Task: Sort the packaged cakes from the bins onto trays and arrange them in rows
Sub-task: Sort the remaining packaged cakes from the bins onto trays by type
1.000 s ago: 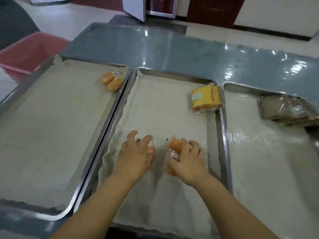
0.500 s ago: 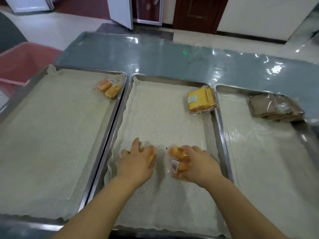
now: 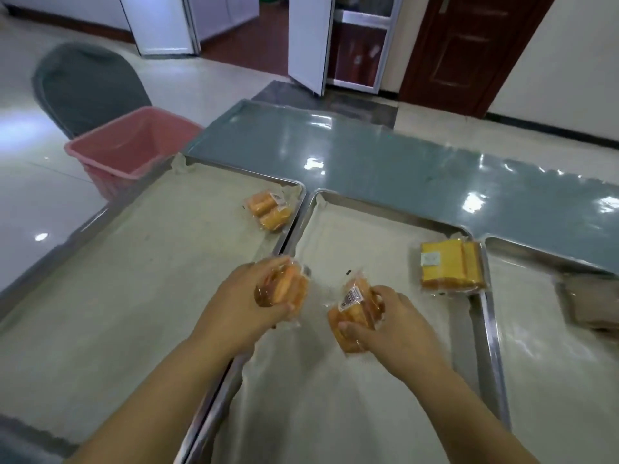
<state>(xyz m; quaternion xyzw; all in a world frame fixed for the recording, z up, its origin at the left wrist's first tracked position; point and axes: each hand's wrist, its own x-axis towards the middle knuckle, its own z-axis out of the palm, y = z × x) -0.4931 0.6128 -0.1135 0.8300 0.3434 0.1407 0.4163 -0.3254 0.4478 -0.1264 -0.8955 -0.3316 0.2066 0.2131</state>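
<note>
Both hands have swung to the left since a moment ago, and each carries its packet along. The left hand (image 3: pixel 241 303) now sits over the seam where the left tray (image 3: pixel 134 262) meets the middle tray (image 3: pixel 368 236). Its fingers (image 3: pixel 268 266) are curled round a clear-wrapped packet of orange cakes (image 3: pixel 288 289), thumb on the near side. The right hand (image 3: pixel 392 326) is over the middle tray, just beside the left one but not touching it. Its fingers and thumb wrap a second packet of orange cakes (image 3: pixel 355 306), tilted, with a barcode label facing up. Whether either packet rests on the liner or is held above it, the view does not settle.

Over in the far right corner of the left tray lies another packet of orange rolls (image 3: pixel 269 211), close to the rim. In the far right corner of the middle tray lies a packet of yellow sliced cake (image 3: pixel 450 266), flat, a pale label on top. On the right tray (image 3: pixel 552 363) a brown packet (image 3: pixel 589 303) sits at the edge of the view, blurred. All three trays are lined with pale cloth and stand side by side on the glossy grey-green table (image 3: pixel 402 162). Beyond the left tray's far corner stands a pink bin (image 3: pixel 110 152), and behind it a grey chair (image 3: pixel 87 85).
</note>
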